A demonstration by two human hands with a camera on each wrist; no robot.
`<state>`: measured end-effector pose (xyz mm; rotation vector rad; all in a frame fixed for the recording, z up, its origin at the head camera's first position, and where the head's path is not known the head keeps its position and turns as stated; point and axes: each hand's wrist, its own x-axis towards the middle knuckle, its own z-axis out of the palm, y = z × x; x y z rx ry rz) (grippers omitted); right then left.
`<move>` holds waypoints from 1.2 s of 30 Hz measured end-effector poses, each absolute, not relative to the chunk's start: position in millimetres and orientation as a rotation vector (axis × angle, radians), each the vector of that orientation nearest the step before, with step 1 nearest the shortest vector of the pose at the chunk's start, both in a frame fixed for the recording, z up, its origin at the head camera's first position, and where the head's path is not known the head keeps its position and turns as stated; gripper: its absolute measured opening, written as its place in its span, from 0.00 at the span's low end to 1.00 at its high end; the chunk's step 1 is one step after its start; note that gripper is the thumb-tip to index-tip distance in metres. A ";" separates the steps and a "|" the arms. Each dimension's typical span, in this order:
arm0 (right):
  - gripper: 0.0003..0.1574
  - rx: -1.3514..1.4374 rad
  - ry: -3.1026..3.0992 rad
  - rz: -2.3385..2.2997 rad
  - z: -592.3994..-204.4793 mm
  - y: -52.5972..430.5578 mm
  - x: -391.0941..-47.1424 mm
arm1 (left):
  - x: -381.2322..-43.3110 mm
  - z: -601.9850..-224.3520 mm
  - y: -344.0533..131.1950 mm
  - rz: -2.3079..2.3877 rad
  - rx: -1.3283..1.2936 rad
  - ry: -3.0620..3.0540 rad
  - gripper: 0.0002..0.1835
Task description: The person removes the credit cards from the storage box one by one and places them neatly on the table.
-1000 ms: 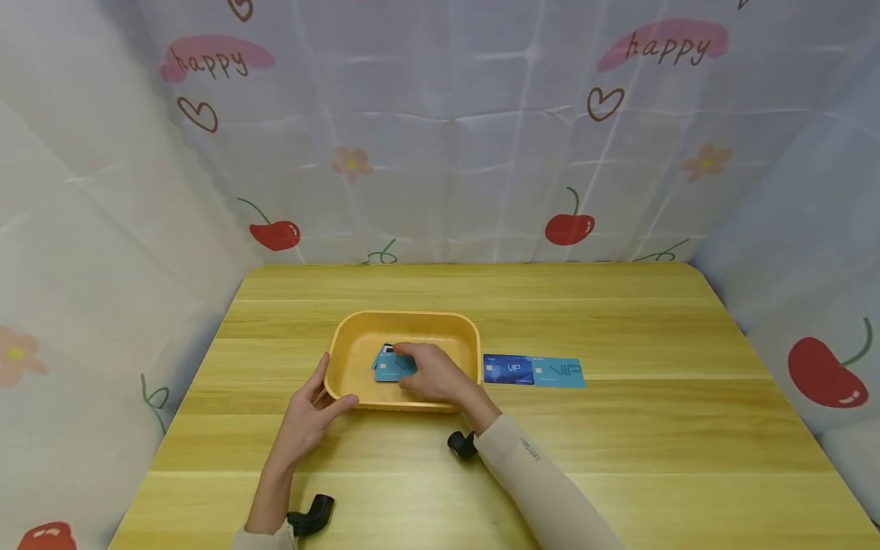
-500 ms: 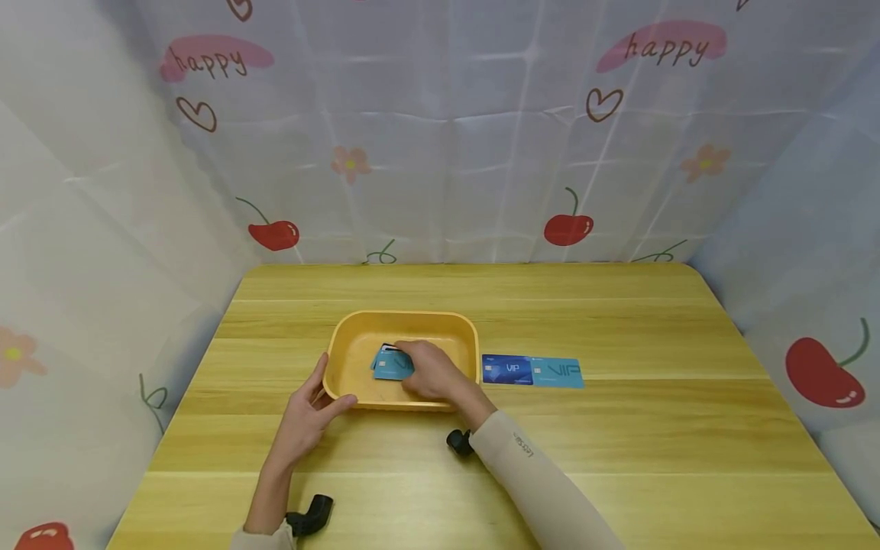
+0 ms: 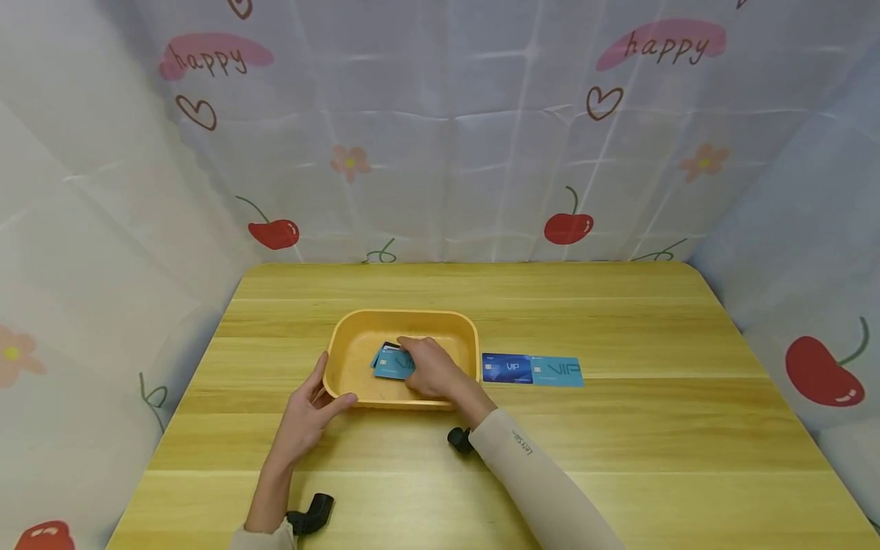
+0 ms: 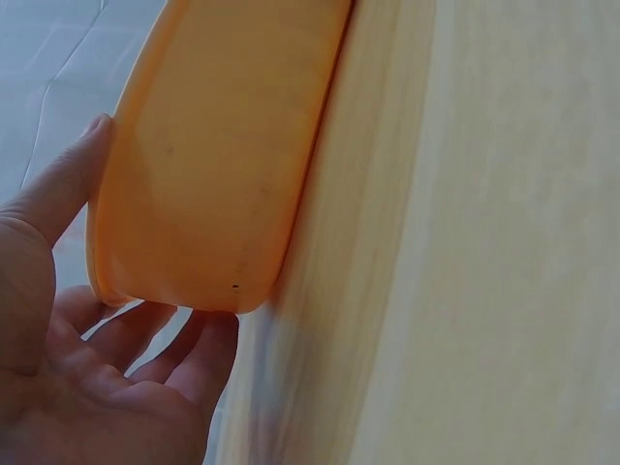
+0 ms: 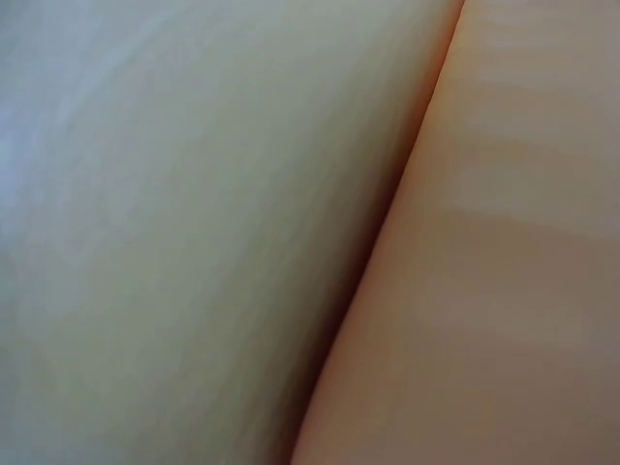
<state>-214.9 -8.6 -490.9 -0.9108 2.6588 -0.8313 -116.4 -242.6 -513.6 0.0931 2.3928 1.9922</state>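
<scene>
In the head view my left hand (image 3: 305, 416) grips the left end of a yellow plastic tray (image 3: 470, 328), thumb on the near rim. The left wrist view shows the fingertips of my left hand (image 4: 126, 358) against the tray's outer end wall (image 4: 208, 174). Inside the tray, my right hand (image 3: 436, 370) pinches a light blue VIP card (image 3: 393, 363) at its right end, which the fingers cover. Part of a dark card (image 3: 389, 346) shows beneath it. Skin and a pale blurred surface fill the right wrist view, with no fingers visible.
Just right of the tray, a dark blue VIP card (image 3: 507, 368) and a light blue VIP card (image 3: 558, 371) lie side by side on the wooden table (image 3: 653, 443). A curtain printed with cherries (image 3: 440, 153) hangs behind the table. Black wrist mounts (image 3: 312, 514) sit at both wrists.
The far edge of the right hand has shifted slightly right and away from me, and the light blue card has tilted a little with it. The left hand and tray hold nearly still.
</scene>
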 end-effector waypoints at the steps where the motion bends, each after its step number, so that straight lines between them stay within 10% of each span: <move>1: 0.45 -0.907 2.659 -0.824 -491.0 -8.4 -215.2 | -116.6 -513.7 -242.6 1.992 0.094 2.392 0.50; 36: 0.46 -0.837 2.661 -0.904 -487.8 -7.0 -212.9 | -115.8 -511.7 -241.3 1.992 0.076 2.390 0.50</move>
